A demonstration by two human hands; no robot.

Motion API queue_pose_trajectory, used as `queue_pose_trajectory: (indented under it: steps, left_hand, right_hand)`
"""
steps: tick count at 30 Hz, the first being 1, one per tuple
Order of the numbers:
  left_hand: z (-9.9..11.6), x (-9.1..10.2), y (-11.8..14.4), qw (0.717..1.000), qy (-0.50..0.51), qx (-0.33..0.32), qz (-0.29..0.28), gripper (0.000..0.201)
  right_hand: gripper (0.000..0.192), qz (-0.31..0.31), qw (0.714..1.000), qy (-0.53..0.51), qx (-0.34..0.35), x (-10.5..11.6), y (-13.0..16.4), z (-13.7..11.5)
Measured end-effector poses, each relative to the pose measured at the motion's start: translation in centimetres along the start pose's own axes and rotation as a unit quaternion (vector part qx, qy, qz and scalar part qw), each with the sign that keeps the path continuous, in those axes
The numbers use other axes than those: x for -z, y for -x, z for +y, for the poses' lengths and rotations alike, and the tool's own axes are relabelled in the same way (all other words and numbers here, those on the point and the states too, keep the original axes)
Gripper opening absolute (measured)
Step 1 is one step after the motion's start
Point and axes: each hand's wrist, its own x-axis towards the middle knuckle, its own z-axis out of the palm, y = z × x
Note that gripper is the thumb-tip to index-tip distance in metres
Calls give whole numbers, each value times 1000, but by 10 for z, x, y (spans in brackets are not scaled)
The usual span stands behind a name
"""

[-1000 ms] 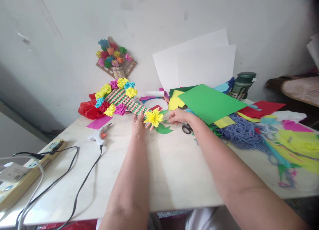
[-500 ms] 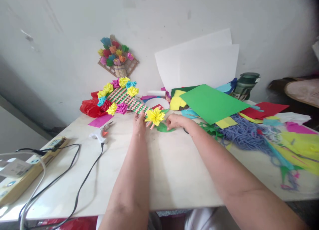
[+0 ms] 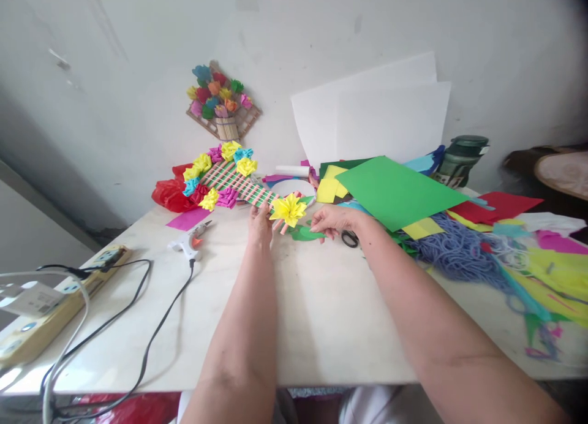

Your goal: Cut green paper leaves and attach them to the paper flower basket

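A woven mat of pink and green paper strips [image 3: 236, 185] lies at the table's far side, ringed with yellow, pink, blue and red paper flowers. A larger yellow paper flower [image 3: 288, 209] sits at its near end. My left hand [image 3: 260, 222] holds that near end, just left of the yellow flower. My right hand [image 3: 334, 219] pinches the right edge of a green paper leaf [image 3: 302, 233] that lies below and right of the flower.
A glue gun [image 3: 189, 244] lies to the left, its cord running to a power strip [image 3: 55, 300]. Scissors [image 3: 350, 238] sit beside my right wrist. Coloured paper sheets [image 3: 397, 191], blue yarn [image 3: 459, 252] and scraps cover the right. White sheets [image 3: 372, 117] lean on the wall.
My right hand dipped to the green leaf and now holds its right edge a little farther right. My left hand stays at the mat's end. The view has shifted slightly.
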Motion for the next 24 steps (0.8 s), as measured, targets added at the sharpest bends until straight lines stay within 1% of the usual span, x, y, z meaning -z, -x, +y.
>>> queue_pose_trajectory:
  steps: [3,6,10,16,21,24]
  left_hand:
    - [1,0,1,1000,0,-7,1,42]
    - [1,0,1,1000,0,-13,-1,42]
    - [0,1,0,1000,4,-16,-3,41]
    - [-3,3,-2,1000,12,-21,-2,40]
    - [-4,3,-3,1000,15,-22,-4,40]
    - [-5,4,-3,1000,13,-24,-8,40]
  right_hand:
    - [23,-28,998,-51,8,-5,-1,-3]
    - [33,-42,996,-81,15,-10,-2,-6]
    - [29,-62,995,-76,20,-13,-2,-9]
    - [20,-22,997,-64,33,-17,-11,-7]
    - [28,-32,993,-98,59,-21,-17,-5]
    - [31,-29,990,-122,59,-23,-17,-9]
